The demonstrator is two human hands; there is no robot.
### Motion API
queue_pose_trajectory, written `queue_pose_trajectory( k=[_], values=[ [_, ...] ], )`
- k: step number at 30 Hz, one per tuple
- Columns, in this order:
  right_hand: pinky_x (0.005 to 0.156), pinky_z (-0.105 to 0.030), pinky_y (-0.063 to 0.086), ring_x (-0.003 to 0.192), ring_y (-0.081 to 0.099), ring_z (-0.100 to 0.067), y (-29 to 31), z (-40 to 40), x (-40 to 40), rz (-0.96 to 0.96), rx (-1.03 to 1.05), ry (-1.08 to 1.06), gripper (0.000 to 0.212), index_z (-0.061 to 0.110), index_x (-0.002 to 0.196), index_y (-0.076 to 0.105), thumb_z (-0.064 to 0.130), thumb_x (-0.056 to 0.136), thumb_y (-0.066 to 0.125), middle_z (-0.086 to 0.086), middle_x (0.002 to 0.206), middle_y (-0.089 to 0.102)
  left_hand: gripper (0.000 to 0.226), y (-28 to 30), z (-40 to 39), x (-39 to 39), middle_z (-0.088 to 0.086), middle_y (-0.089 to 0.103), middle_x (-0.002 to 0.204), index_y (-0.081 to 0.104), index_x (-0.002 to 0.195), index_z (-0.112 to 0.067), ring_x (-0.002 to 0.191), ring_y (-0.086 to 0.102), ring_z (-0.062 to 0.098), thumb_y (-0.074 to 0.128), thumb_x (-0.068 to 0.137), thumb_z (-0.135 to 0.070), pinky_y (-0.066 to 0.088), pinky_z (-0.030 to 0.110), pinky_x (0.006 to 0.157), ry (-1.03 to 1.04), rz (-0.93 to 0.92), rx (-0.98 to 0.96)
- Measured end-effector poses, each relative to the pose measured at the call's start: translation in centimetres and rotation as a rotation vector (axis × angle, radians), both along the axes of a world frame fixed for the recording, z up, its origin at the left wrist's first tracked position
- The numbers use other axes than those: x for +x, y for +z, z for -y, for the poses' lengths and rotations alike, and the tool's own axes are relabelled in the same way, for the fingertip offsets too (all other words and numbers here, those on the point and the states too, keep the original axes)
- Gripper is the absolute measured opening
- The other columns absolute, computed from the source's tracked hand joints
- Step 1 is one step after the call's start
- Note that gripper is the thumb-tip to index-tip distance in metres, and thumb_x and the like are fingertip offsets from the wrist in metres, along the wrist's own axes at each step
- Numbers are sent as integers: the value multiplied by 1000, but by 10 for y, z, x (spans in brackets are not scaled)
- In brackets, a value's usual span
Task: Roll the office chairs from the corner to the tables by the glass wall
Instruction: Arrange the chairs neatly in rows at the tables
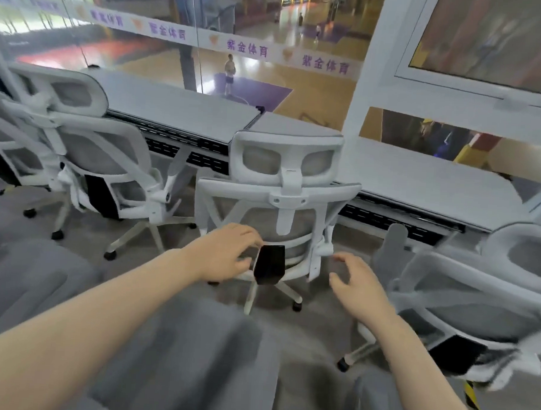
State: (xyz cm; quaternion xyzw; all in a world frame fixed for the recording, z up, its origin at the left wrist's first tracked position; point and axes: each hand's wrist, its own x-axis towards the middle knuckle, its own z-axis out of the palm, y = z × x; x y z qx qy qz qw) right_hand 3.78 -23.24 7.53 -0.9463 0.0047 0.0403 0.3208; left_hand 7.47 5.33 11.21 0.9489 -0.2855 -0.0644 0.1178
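Both hands are out in front, fingers loose and gripping nothing: the left hand [229, 254] against the back of the middle chair [281, 211], the right hand [357, 286] just beside it. The chair faces the tables [186, 106] along the glass wall [272, 32], with other chairs on either side.

I see the tables [180, 106] running along the glass wall [240, 31], left to right. Middle chair [281, 205] faces the tables, directly ahead. Left chair [102, 152] beside it, right chair [477, 294] nearer me. Left hand [229, 254] and right hand [357, 287] sit behind the middle chair's back.
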Motion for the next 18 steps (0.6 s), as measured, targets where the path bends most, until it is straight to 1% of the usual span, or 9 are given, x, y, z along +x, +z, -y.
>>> queue_pose_trajectory(
  k=[2, 5, 8, 9, 11, 12, 14, 16, 18],
  values=[
    [92, -29, 40, 116, 48, -12, 0, 9, 53, -3, -1, 26, 39, 24, 132, 50, 25, 93, 53, 6, 129, 51, 48, -11, 0, 30, -2, 39, 148, 43, 141, -20, 138, 32, 19, 51, 94, -26, 25, 29, 113, 95, -22, -7],
    [99, -39, 45, 119, 53, -20, -1, 22, 129, 18, -22, 52, 43, 22, 129, 52, 28, 87, 53, 0, 129, 57, 60, -26, 7, 70, 3, 27, 155, 31, 148, -20, 143, 23, 26, 52, 93, -31, 26, 39, 117, 235, -19, 26],
    [93, -39, 46, 116, 54, -29, -2, 29, 201, 89, -113, 21, 53, 14, 129, 51, 35, 80, 48, -8, 126, 57, 71, -37, 13, 101, 10, 18, 159, 22, 151, -15, 145, 19, 30, 54, 91, -34, 27, 46, 116, 399, 33, 32],
    [96, -41, 44, 122, 50, -32, -4, 30, 222, 100, -183, 25, 58, 13, 132, 47, 36, 79, 47, -11, 132, 53, 74, -41, 15, 111, 12, 15, 160, 19, 151, -14, 146, 17, 31, 55, 90, -35, 27, 46, 116, 438, 48, 27],
    [107, -47, 36, 137, 31, -35, -13, 30, 254, 52, -350, 58, 67, 11, 144, 35, 35, 83, 53, -13, 149, 35, 79, -48, 20, 129, 13, 10, 161, 16, 152, -13, 148, 12, 31, 56, 88, -38, 25, 47, 116, 487, 69, 26],
    [109, -48, 34, 140, 25, -35, -20, 28, 263, 27, -395, 81, 71, 10, 145, 31, 38, 85, 55, -12, 152, 30, 82, -51, 23, 138, 13, 7, 162, 13, 152, -14, 149, 9, 31, 56, 88, -41, 23, 47, 117, 499, 74, 37],
    [106, -51, 37, 142, 19, -35, -38, 24, 265, 32, -439, 63, 80, 10, 143, 31, 52, 81, 60, -9, 151, 31, 85, -58, 30, 152, 11, 5, 162, 11, 153, -17, 149, 6, 32, 57, 87, -48, 21, 48, 117, 510, 78, 80],
    [106, -53, 37, 145, 14, -35, -57, 21, 256, 127, -451, 7, 87, 11, 141, 32, 63, 77, 61, -8, 149, 32, 91, -68, 39, 160, 10, 10, 161, 11, 152, -17, 148, 7, 35, 55, 85, -58, 20, 50, 118, 515, 99, 147],
    [107, -53, 36, 145, 14, -35, -68, 19, 243, 215, -433, -23, 88, 12, 139, 34, 66, 75, 62, -9, 148, 35, 99, -79, 48, 159, 12, 15, 158, 10, 152, -14, 146, 8, 40, 53, 81, -68, 18, 53, 118, 546, 131, 215]
  ],
)
